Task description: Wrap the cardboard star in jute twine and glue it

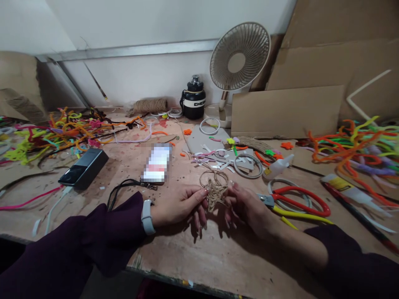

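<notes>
Between my two hands is a small knotted piece of brown twine [215, 192], with a loose loop of the same twine curving above it. My left hand [190, 203] pinches its left edge between thumb and forefinger, the other fingers hanging below. On the opposite side, my right hand [246, 207] has thumb and fingertips closed at the twine's right edge. Just past the right hand lie pliers [299, 203] with red and yellow handles, resting by a pale ring. A phone [156, 164] with a blurred screen lies beyond my left hand, its black strap trailing towards my sleeve.
Colourful pipe cleaners heap at the left [62, 133] and right [358, 145]. A power bank [84, 168] sits left with a cable. Behind stand a twine spool [151, 105], a black bottle [193, 99], a fan [240, 58] and cardboard [286, 112]. A glue bottle [278, 167] lies right.
</notes>
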A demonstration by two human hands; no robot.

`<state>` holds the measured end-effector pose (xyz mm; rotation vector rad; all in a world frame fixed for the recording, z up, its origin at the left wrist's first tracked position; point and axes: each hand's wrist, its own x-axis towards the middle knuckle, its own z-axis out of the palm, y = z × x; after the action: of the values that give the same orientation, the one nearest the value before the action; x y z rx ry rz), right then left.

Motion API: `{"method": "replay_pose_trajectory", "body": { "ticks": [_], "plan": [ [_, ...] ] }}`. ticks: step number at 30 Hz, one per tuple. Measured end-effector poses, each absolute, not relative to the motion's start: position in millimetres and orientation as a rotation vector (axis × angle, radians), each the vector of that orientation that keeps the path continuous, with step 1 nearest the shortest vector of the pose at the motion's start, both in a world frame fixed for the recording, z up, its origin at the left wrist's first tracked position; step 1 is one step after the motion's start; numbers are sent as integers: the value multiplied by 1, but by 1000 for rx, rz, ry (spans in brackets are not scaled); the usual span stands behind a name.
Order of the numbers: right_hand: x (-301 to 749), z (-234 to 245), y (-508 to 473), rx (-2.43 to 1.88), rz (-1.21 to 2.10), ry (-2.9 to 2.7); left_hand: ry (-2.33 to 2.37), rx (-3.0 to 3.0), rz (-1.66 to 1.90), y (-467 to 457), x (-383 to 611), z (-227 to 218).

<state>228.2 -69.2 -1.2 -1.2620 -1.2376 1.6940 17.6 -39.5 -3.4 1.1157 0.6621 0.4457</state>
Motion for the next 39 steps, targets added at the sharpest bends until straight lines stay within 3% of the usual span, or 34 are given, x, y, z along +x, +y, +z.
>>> {"method": "replay_pose_trajectory", "body": {
  "ticks": [18, 20, 24, 27, 30, 35, 39],
  "plan": [
    [229, 16, -59, -1283, 1360, -1424, 702, 949, 564, -26, 20, -5],
    [231, 15, -58, -1247, 1146, -1606, 701, 963, 544, -26, 20, -5],
    [239, 11, -52, -923, 371, -1988, 679, 956, 575, -27, 21, -5],
    [245, 8, -50, -826, 108, -2122, 613, 935, 678, -29, 23, -5],
    [247, 8, -51, -921, 161, -2043, 623, 941, 756, -31, 25, -4],
    [241, 12, -52, -1178, 647, -1963, 707, 988, 776, -32, 27, -4],
    [234, 14, -52, -1254, 821, -1972, 709, 1036, 726, -30, 25, -7]
  ]
}}
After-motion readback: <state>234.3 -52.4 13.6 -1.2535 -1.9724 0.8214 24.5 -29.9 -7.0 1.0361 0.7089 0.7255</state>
